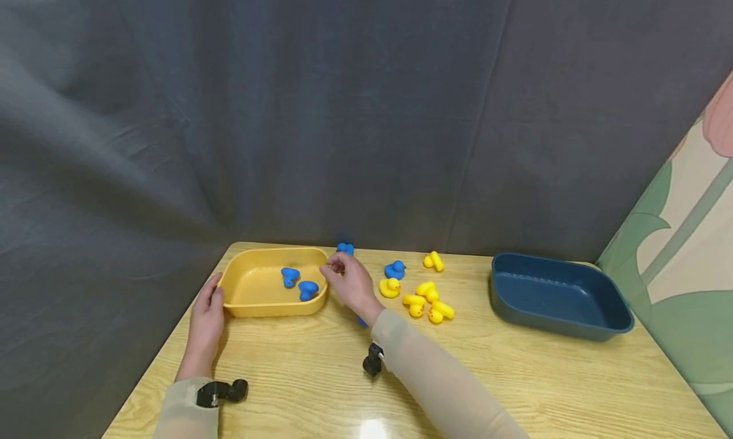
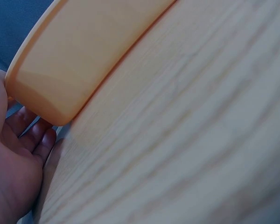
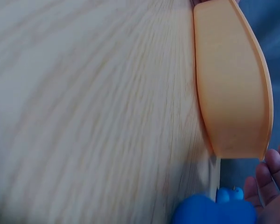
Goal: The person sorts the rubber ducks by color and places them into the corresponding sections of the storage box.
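A yellow tray (image 1: 269, 310) stands on the table at left, holding two blue toy ducks (image 1: 290, 276). My left hand (image 1: 207, 318) touches its left end, thumb by the near corner; in the left wrist view the fingers lie along the tray's outer wall (image 2: 79, 60). My right hand (image 1: 352, 283) is at the right end, thumb and forefinger close together by the rim. In the right wrist view its fingers (image 3: 266, 179) are loosely bent near the rim, with no duck visible in them. Another blue duck (image 1: 345, 248) lies behind this hand; one under the wrist is mostly hidden.
Right of my right hand lie a blue duck (image 1: 395, 270) and several yellow ducks (image 1: 390, 288). A dark blue tray (image 1: 564, 327) stands farther right. A dark curtain (image 1: 366, 108) hangs behind the table (image 1: 298, 375), and a patterned surface (image 1: 681, 267) borders its right side.
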Demonstrator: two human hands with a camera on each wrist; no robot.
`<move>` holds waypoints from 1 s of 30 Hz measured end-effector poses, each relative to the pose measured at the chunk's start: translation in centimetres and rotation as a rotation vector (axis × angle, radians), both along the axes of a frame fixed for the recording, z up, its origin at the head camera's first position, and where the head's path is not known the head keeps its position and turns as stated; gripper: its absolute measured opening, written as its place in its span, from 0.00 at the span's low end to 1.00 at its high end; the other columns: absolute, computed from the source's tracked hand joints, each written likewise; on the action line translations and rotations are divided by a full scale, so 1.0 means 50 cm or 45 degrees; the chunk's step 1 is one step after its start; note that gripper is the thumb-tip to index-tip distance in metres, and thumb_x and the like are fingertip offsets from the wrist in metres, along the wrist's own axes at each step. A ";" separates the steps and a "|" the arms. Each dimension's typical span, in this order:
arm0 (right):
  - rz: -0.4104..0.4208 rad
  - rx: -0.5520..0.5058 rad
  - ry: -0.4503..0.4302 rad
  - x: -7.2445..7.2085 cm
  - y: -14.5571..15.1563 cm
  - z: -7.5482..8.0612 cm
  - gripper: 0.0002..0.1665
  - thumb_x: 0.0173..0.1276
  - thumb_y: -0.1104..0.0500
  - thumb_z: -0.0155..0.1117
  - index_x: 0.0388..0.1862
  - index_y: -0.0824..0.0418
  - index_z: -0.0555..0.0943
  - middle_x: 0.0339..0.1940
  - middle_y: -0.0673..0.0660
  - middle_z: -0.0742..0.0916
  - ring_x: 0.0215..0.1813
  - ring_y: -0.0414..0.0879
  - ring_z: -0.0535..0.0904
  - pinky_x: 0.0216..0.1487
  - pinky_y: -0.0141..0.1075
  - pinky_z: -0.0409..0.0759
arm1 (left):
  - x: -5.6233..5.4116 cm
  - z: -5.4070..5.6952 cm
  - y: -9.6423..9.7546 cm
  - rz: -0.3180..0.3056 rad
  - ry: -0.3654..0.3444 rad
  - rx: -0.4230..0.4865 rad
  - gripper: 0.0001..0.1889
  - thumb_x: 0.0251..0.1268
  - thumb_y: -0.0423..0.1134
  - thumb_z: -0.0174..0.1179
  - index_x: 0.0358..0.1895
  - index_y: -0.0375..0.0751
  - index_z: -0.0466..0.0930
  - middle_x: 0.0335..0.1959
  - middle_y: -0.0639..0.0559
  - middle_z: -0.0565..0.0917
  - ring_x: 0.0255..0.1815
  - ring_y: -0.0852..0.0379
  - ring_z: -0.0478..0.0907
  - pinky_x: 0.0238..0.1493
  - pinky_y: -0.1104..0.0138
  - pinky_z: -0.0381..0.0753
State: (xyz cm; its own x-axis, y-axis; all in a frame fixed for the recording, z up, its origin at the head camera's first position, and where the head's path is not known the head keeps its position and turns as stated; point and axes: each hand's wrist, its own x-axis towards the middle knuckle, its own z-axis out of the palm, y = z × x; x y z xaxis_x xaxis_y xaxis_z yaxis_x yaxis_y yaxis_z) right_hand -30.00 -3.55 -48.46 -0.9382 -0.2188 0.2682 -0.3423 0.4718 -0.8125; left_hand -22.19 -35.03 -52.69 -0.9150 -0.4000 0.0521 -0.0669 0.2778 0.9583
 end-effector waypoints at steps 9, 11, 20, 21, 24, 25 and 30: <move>-0.027 0.023 -0.025 -0.038 0.026 -0.002 0.25 0.84 0.49 0.70 0.70 0.61 0.84 0.62 0.60 0.88 0.64 0.58 0.82 0.69 0.53 0.81 | -0.004 0.001 -0.001 0.010 0.007 -0.010 0.31 0.95 0.51 0.37 0.92 0.49 0.53 0.91 0.44 0.55 0.91 0.44 0.50 0.88 0.47 0.52; -0.032 0.018 -0.027 -0.049 0.033 -0.002 0.27 0.84 0.49 0.70 0.73 0.62 0.82 0.65 0.61 0.87 0.68 0.61 0.81 0.71 0.55 0.80 | -0.006 0.000 -0.001 0.008 0.006 -0.005 0.32 0.95 0.52 0.38 0.92 0.49 0.53 0.91 0.44 0.55 0.91 0.44 0.50 0.88 0.46 0.53; -0.008 0.132 -0.077 -0.084 0.057 0.001 0.37 0.83 0.47 0.71 0.84 0.55 0.74 0.81 0.60 0.77 0.82 0.61 0.72 0.80 0.56 0.71 | -0.005 0.004 -0.002 0.003 0.008 -0.012 0.32 0.95 0.52 0.39 0.92 0.50 0.53 0.91 0.44 0.55 0.90 0.43 0.50 0.88 0.45 0.53; 0.002 0.141 -0.090 -0.087 0.059 0.001 0.38 0.83 0.46 0.71 0.85 0.55 0.73 0.83 0.60 0.76 0.83 0.61 0.70 0.81 0.57 0.70 | -0.004 0.004 -0.002 0.000 0.010 -0.013 0.32 0.95 0.52 0.38 0.92 0.50 0.53 0.91 0.44 0.55 0.90 0.42 0.50 0.88 0.45 0.52; 0.038 0.176 -0.128 -0.093 0.064 -0.003 0.40 0.83 0.45 0.69 0.87 0.54 0.70 0.86 0.59 0.72 0.85 0.60 0.67 0.83 0.57 0.68 | -0.002 0.003 -0.001 -0.001 0.000 -0.017 0.32 0.95 0.53 0.38 0.92 0.51 0.53 0.91 0.45 0.54 0.91 0.43 0.49 0.88 0.45 0.52; 0.052 0.191 -0.137 -0.095 0.066 -0.005 0.41 0.83 0.45 0.69 0.88 0.53 0.69 0.86 0.59 0.72 0.86 0.60 0.66 0.83 0.56 0.67 | -0.001 0.003 -0.001 -0.005 -0.002 -0.018 0.32 0.95 0.52 0.38 0.92 0.50 0.53 0.91 0.45 0.54 0.91 0.43 0.49 0.88 0.46 0.52; 0.115 0.270 -0.152 -0.104 0.069 -0.013 0.43 0.84 0.44 0.67 0.90 0.54 0.65 0.89 0.57 0.68 0.88 0.58 0.62 0.86 0.54 0.63 | 0.001 -0.002 -0.001 -0.005 -0.007 -0.029 0.32 0.95 0.52 0.38 0.92 0.50 0.53 0.91 0.44 0.55 0.91 0.42 0.50 0.87 0.45 0.54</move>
State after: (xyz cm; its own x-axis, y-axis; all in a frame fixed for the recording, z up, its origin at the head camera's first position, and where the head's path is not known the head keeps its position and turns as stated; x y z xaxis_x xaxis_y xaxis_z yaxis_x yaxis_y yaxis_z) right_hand -35.23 -0.09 -49.09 -0.9346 -0.3427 0.0957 -0.2981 0.6075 -0.7362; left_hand -22.14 -35.08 -52.81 -0.9167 -0.3955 0.0563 -0.0709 0.2996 0.9514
